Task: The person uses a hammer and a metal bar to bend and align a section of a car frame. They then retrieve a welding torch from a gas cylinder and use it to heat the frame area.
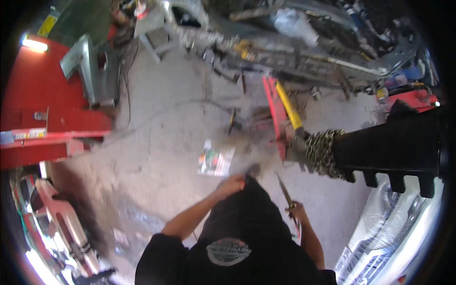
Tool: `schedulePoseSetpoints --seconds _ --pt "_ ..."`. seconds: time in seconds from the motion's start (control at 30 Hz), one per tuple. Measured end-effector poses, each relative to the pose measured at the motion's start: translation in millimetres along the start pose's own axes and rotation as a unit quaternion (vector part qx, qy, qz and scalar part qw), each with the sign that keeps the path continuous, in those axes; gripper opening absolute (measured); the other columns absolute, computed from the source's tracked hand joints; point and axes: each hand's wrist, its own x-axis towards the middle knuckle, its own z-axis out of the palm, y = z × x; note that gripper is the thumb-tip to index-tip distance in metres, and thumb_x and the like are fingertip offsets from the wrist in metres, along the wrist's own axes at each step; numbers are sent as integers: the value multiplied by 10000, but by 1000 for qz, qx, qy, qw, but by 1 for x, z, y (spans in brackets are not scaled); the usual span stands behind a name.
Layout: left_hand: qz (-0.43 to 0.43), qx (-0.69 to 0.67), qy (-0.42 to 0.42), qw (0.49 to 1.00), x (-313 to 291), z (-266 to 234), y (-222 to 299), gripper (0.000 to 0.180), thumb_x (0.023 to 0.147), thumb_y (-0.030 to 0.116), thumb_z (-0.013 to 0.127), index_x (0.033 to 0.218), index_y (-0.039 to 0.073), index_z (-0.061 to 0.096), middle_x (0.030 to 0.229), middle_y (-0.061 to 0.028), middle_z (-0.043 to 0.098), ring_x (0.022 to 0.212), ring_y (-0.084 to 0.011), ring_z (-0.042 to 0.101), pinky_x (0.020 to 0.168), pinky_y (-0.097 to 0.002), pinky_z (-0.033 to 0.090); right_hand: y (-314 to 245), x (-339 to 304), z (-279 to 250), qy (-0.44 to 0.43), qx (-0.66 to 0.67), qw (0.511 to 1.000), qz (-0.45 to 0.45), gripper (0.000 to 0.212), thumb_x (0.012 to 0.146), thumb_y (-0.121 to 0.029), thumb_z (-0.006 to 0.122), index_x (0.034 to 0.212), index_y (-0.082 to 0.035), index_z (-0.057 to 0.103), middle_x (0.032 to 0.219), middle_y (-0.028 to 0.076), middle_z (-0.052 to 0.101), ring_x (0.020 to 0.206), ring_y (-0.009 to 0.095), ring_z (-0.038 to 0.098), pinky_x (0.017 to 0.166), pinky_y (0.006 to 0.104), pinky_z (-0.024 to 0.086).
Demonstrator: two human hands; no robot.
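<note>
My right hand (298,211) is closed around a slim, brass-coloured gas torch (285,193), whose narrow tip points forward and to the left. A red and green hose (298,230) runs down from it beside my right leg. In front of my body, my left hand (231,185) is held with its fingers drawn in. A small orange-red spot shows at its fingertips, too small to name. Just beyond that hand lies a printed, colourful sheet or packet (216,160) on the concrete floor. My dark shoe (254,170) shows past the dark clothing.
A yellow and red bar (289,107) leads to a chain-wrapped black post (389,147) on the right. Stripped car body parts (294,52) fill the far side. A red lift or frame (52,123) stands left. A thin cable (166,107) crosses the floor; plastic-wrapped panels (380,228) lean right.
</note>
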Motion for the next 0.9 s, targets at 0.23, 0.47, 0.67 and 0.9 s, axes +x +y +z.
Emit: schedulePoseSetpoints --seconds 0.23,0.47,0.67,0.9 --pt "84 388 -14 918 4 -29 -31 341 843 331 613 941 7 652 960 -229 672 948 -421 642 856 -500 494 -20 -1 28 -11 28 999 12 399 729 -58 784 1096 1 638 632 68 611 463 154 580 406 313 482" --pt "94 538 -56 836 -17 -108 -27 192 873 210 546 912 55 651 904 -187 670 913 -339 675 762 -482 547 -135 -4 18 -32 -55 998 -27 526 717 -91 785 1223 -45 651 723 75 677 523 131 594 457 290 499" --pt "162 578 -84 795 12 -229 -17 140 862 200 567 913 102 652 813 -146 687 806 -348 688 747 -469 545 -245 3 43 53 -78 995 -42 589 712 -86 782 1280 -55 627 740 32 645 523 101 544 453 262 469" --pt "215 595 -226 741 61 -320 23 145 857 189 569 948 116 655 878 -158 700 837 -347 691 720 -492 534 -311 -29 128 164 -31 986 -20 556 733 -112 778 1266 -59 626 739 39 644 528 108 555 460 284 473"
